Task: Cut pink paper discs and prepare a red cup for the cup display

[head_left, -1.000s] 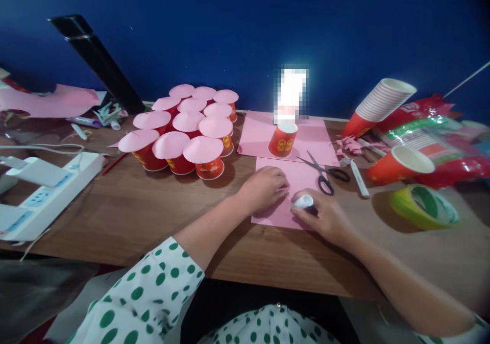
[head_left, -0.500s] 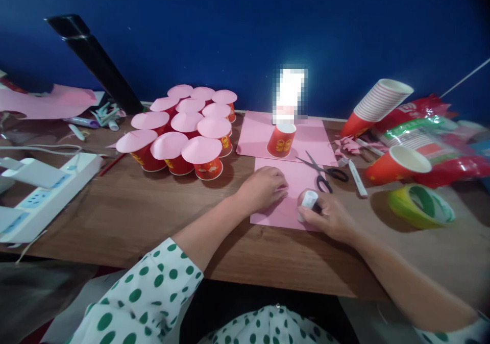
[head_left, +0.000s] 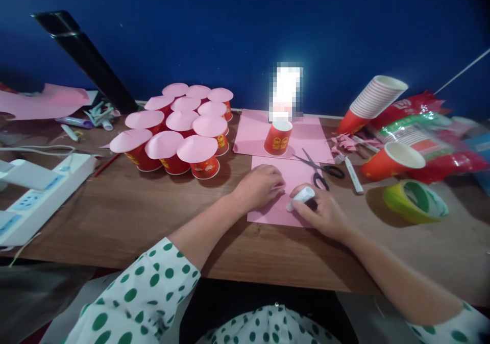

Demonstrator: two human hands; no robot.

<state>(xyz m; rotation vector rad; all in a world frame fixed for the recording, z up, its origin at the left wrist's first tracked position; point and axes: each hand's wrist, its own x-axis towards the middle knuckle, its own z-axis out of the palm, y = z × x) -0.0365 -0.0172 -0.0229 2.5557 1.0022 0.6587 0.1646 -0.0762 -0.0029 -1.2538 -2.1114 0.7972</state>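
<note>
My left hand (head_left: 262, 185) lies on a pink sheet of paper (head_left: 264, 215), its fingers stretched to the right and lightly bent, resting over the sheet. In my right hand (head_left: 328, 215) is a white glue stick (head_left: 304, 196), held tilted with its lower end at the paper just right of the left fingertips. Whether that end touches the paper I cannot tell. Black-handled scissors (head_left: 317, 169) lie partly spread behind the right hand. A red paper cup (head_left: 277, 141) stands upside up or down, hard to tell, on more pink paper (head_left: 245, 136) at the back.
Several red cups topped with pink paper cones (head_left: 197, 149) stand to the left. A white power strip (head_left: 49, 193) lies far left. On the right are a tilted cup stack (head_left: 369, 104), a lying cup (head_left: 383, 163), a tape roll (head_left: 394, 201), a white marker (head_left: 354, 175) and plastic packaging (head_left: 429, 129).
My right hand has shifted slightly left, and the glue stick leans over more, its lower end now closer to my left fingers. The left hand stays on the paper. The view has shifted slightly.
</note>
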